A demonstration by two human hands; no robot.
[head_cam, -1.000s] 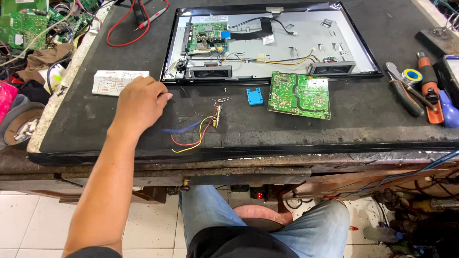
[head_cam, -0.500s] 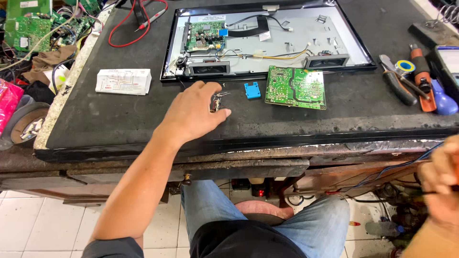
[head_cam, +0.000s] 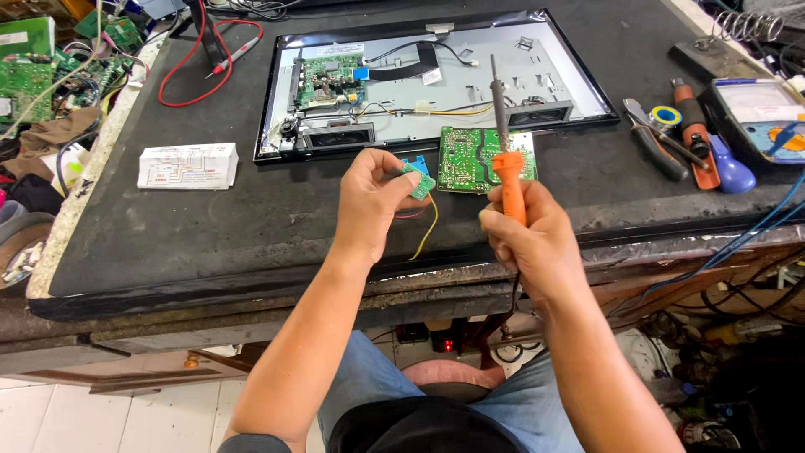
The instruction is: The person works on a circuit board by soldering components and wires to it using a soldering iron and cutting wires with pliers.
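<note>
**Orange iron in one hand, small green board in the other**

Orange-handled soldering iron (head_cam: 506,159) is gripped in the right hand (head_cam: 527,239), fingers wrapped tight round the lower handle, metal shaft tilted slightly and tip pointing up and away from the wrist. Its dark cord drops from the bottom of the fist past the bench edge. Left hand (head_cam: 371,201) pinches a small green circuit board (head_cam: 418,180) between thumb and fingertips, held just above the black bench mat (head_cam: 193,235), not resting on it. Red, yellow and blue wires (head_cam: 423,231) hang from the small board below the pinch, yellow one looping lowest. Small board sits just left of the iron handle, near but not touching.

Just beyond both grips lies a larger green power board (head_cam: 471,159) flat on the mat, partly behind the iron. Further beyond that, an opened flat-panel monitor back (head_cam: 436,80) with a green main board, speakers and cabling inside.

Far left of the left-hand pinch: white rectangular box (head_cam: 188,165), and beyond it red test leads (head_cam: 205,63). Right of the iron grip: pliers (head_cam: 652,143), a roll of tape (head_cam: 667,116), a red-handled screwdriver (head_cam: 689,126), a blue-handled tool (head_cam: 728,168), and a multimeter (head_cam: 767,113) at the edge. Coil iron stand (head_cam: 738,29) at far upper right.
</note>
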